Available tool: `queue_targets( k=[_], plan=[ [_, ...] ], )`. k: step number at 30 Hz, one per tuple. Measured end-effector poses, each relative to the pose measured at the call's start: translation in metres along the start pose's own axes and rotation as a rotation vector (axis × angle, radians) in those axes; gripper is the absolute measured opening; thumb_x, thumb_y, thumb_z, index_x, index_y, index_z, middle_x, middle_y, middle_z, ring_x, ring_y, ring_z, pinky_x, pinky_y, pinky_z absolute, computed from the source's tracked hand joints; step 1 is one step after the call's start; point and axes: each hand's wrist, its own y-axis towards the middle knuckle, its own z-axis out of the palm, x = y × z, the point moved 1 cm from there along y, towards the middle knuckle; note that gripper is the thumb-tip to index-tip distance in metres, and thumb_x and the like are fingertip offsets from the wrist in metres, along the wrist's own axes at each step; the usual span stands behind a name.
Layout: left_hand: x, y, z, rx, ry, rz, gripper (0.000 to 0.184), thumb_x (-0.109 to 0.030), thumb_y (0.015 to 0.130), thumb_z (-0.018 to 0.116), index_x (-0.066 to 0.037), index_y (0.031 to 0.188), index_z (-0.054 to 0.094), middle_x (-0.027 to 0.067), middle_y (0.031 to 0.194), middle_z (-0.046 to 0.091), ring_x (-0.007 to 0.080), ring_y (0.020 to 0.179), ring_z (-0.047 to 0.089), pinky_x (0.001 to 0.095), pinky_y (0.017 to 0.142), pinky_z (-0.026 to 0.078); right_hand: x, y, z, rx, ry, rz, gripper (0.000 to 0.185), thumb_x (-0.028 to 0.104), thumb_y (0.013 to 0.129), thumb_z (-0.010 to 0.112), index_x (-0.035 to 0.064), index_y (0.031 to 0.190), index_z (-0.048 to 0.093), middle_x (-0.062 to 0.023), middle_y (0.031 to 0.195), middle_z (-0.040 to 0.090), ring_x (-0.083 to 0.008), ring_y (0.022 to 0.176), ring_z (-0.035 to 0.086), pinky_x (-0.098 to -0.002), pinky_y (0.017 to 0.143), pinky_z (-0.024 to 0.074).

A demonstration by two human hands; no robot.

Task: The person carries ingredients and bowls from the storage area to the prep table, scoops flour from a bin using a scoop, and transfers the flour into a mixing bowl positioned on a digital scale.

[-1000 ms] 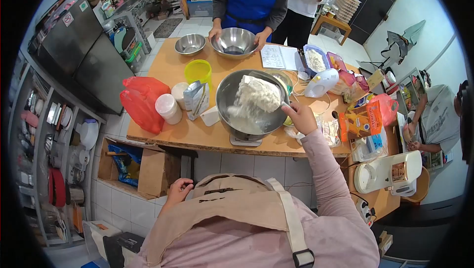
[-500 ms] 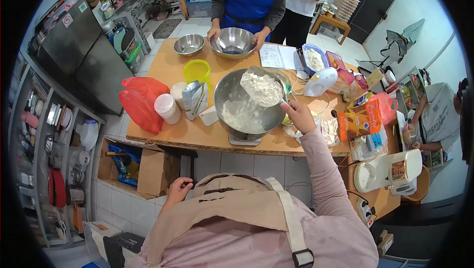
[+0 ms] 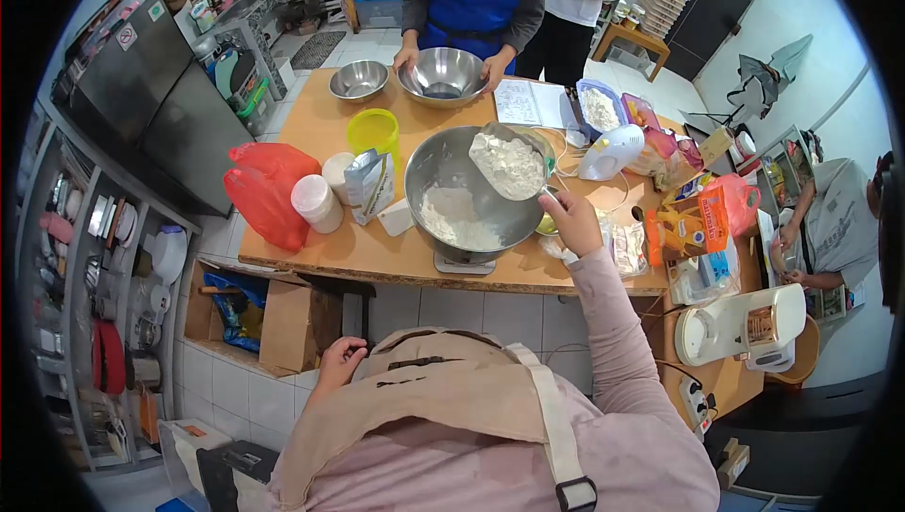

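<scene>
My right hand (image 3: 575, 223) is closed on the handle of a metal scoop (image 3: 479, 156) heaped with white flour (image 3: 514, 169). The scoop is tilted over the right side of a large steel mixing bowl (image 3: 429, 156). More flour (image 3: 456, 220) lies at the bottom of this bowl, which rests on a small white scale (image 3: 464, 267). Down at my left side, away from the table, my left hand (image 3: 341, 361) hangs with its fingers loosely curled in and nothing seen in them.
Left of the bowl stand a yellow tub (image 3: 374, 130), white jars (image 3: 317, 204), a foil pouch (image 3: 370, 187) and a red bag (image 3: 269, 193). A person opposite holds another steel bowl (image 3: 441, 78). A hand mixer (image 3: 611, 154) and an orange packet (image 3: 686, 226) are on the right.
Flour was spilling from the scoop into the mixing bowl; now no falling stream shows. The scoop has shifted slightly right with my right hand. My left hand stays put.
</scene>
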Motion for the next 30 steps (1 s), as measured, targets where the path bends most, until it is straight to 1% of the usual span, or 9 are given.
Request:
queue_targets(
  k=[2,5,11,17,23,27,30],
  plan=[
    [0.001,0.000,0.002,-0.002,-0.017,0.011,0.015,-0.011,0.079,0.066,-0.004,0.093,0.065,0.0031,0.090,0.062,0.0096,0.068,0.050,0.0230,0.060,0.042,0.004,-0.002,-0.003,0.022,-0.159,-0.042,0.040,0.035,0.083,0.060,-0.0033,0.074,0.059,-0.0156,0.059,0.053,-0.0256,0.052,0.050,-0.0368,0.052,0.0385],
    [0.008,0.001,0.005,-0.008,-0.045,-0.014,0.016,-0.011,0.079,0.066,-0.004,0.093,0.065,0.0032,0.090,0.062,0.0098,0.067,0.050,0.0232,0.060,0.042,0.011,-0.007,-0.003,-0.038,-0.155,-0.107,0.041,0.037,0.083,0.060,-0.0028,0.072,0.058,-0.0193,0.061,0.053,-0.0327,0.054,0.051,-0.0399,0.053,0.0387],
    [0.011,0.000,0.008,-0.010,-0.074,-0.017,0.016,-0.011,0.079,0.066,-0.004,0.093,0.065,0.0028,0.090,0.062,0.0100,0.067,0.050,0.0233,0.060,0.043,-0.003,-0.005,-0.002,-0.010,-0.145,-0.068,0.042,0.037,0.083,0.060,-0.0035,0.071,0.057,-0.0170,0.058,0.051,-0.0287,0.051,0.048,-0.0378,0.052,0.0375],
    [-0.003,0.000,0.007,-0.001,-0.017,-0.018,0.016,-0.012,0.079,0.066,-0.004,0.093,0.065,0.0028,0.089,0.062,0.0100,0.067,0.050,0.0234,0.061,0.044,-0.008,-0.006,-0.003,0.028,-0.016,0.009,0.042,0.036,0.084,0.060,-0.0046,0.074,0.060,-0.0127,0.056,0.052,-0.0184,0.051,0.045,-0.0346,0.051,0.0370],
    [-0.003,-0.001,0.007,-0.008,-0.004,-0.002,0.016,-0.011,0.078,0.066,-0.004,0.093,0.065,0.0027,0.088,0.062,0.0094,0.067,0.050,0.0232,0.062,0.044,-0.009,-0.005,-0.007,0.040,-0.002,0.006,0.042,0.036,0.084,0.060,-0.0050,0.075,0.060,-0.0093,0.054,0.049,-0.0142,0.051,0.043,-0.0324,0.050,0.0359],
    [-0.012,-0.003,0.007,-0.007,0.014,-0.021,0.016,-0.011,0.078,0.066,-0.004,0.093,0.065,0.0025,0.088,0.061,0.0089,0.067,0.050,0.0227,0.062,0.044,-0.012,-0.004,-0.007,0.044,0.040,0.026,0.042,0.036,0.084,0.060,-0.0048,0.074,0.060,-0.0076,0.053,0.048,-0.0131,0.051,0.042,-0.0318,0.049,0.0349],
    [-0.007,-0.003,0.009,-0.014,-0.041,0.014,0.016,-0.010,0.079,0.066,-0.004,0.093,0.065,0.0024,0.088,0.061,0.0088,0.068,0.050,0.0223,0.062,0.044,-0.012,-0.003,-0.007,0.053,0.029,0.015,0.042,0.036,0.084,0.060,-0.0046,0.073,0.060,-0.0077,0.053,0.048,-0.0130,0.051,0.042,-0.0320,0.049,0.0346]
  ],
)
